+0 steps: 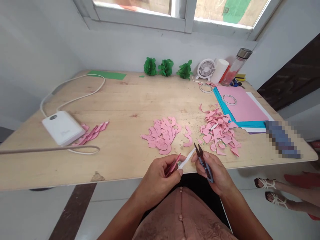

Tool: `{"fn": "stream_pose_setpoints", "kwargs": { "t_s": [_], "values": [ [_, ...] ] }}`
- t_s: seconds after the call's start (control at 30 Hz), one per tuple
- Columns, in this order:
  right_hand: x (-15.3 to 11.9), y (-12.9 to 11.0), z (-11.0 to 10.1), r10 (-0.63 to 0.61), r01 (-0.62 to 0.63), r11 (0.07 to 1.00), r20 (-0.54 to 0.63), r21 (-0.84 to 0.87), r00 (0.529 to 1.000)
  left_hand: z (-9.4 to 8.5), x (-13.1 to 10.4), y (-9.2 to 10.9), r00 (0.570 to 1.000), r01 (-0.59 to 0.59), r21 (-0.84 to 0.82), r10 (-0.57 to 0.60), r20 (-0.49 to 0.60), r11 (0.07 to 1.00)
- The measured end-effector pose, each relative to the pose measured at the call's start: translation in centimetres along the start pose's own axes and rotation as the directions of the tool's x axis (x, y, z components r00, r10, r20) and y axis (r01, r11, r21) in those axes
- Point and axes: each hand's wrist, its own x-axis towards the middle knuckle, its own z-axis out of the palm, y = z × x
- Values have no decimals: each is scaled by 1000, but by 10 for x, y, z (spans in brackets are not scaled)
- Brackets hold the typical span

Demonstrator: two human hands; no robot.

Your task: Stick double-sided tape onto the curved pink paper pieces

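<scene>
Here, nearer than the heap of curved pink paper pieces [162, 133], our left hand [158, 176] pinches folded pink paper [172, 165] and a wavy white paper strip [187, 159], their lower ends hidden by fingers. Our right hand [218, 171] grips blue-handled metal snips [205, 166], blades slightly parted; we cannot tell whether they touch the strip. Right of the heap lie jagged pink paper scraps [220, 130] and, farther right, a pixelated dark thing [282, 140]. Beyond the heap stand three green layered-paper shapes [165, 67].
</scene>
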Motion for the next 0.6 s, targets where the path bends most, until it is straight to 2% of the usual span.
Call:
{"fn": "stream_pose_setpoints", "kwargs": {
  "t_s": [0.6],
  "values": [
    [0,0,1,29,-29,1000,35,-10,999,1,2,0,1000,-6,4,6,2,1000]
  ]
}}
